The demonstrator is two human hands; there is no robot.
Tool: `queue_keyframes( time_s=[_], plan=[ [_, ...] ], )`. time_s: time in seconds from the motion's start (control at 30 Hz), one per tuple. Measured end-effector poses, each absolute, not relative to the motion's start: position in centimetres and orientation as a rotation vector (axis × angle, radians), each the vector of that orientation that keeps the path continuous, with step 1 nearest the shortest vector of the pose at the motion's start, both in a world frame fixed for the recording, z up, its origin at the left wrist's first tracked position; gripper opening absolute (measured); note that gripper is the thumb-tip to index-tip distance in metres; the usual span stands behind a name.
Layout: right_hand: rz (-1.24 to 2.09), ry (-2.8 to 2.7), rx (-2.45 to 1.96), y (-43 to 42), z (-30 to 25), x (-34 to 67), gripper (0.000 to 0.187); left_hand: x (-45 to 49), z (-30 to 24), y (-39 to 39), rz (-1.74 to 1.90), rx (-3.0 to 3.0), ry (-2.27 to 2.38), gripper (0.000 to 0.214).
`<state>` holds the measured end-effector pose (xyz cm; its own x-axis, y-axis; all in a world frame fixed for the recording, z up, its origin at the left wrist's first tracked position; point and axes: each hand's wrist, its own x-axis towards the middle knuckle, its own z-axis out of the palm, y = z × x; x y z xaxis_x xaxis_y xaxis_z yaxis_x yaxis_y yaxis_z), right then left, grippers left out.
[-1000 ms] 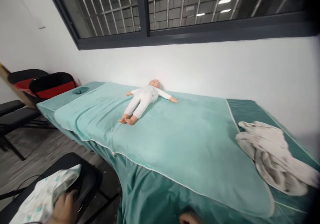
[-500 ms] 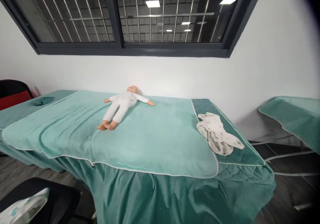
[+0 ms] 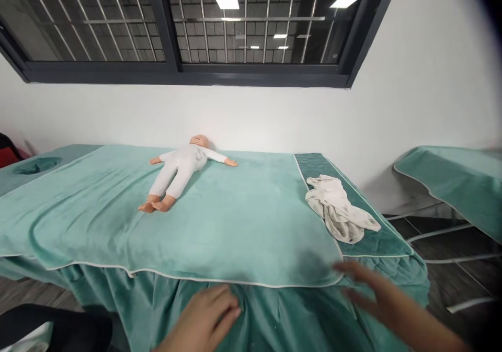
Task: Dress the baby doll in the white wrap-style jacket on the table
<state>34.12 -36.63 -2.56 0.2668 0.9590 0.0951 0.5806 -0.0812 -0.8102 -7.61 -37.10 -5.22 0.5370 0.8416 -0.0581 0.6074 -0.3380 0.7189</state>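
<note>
I've got the doll (image 3: 183,162) beyond and left of my left hand (image 3: 214,307), the nearer one, feet closest, long axis slanting away. That hand's half-curled, feed can't tell me if it's gripping; cloth (image 3: 333,205)'s beyond my finger-spread, empty right hand (image 3: 371,289).

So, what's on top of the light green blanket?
The doll lies face up on the blanket, and the crumpled white cloth partly overlaps the blanket's right edge. What lies directly beneath either is hidden.
</note>
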Motion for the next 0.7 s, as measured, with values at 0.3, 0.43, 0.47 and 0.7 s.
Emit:
queue_keyframes(
  time_s=[0.3,0.43,0.47,0.7],
  plan=[
    [0.100,-1.707,-2.113,-16.0,-1.3,38.0,0.069,2.9,-3.0,-19.4,1.024,1.077,1.063,0.025],
    [0.115,-1.652,-2.043,-16.4,0.9,36.2,0.057,0.2,-3.8,-17.4,0.982,0.720,0.698,0.029],
    [0.136,-1.614,-1.982,-16.6,2.1,35.2,0.056,-0.5,-4.0,-17.4,0.966,0.677,0.609,0.029],
    [0.903,-1.647,-1.165,-15.6,5.6,24.1,0.046,-0.8,-4.8,-18.7,1.203,0.621,0.401,0.054]
  ],
)
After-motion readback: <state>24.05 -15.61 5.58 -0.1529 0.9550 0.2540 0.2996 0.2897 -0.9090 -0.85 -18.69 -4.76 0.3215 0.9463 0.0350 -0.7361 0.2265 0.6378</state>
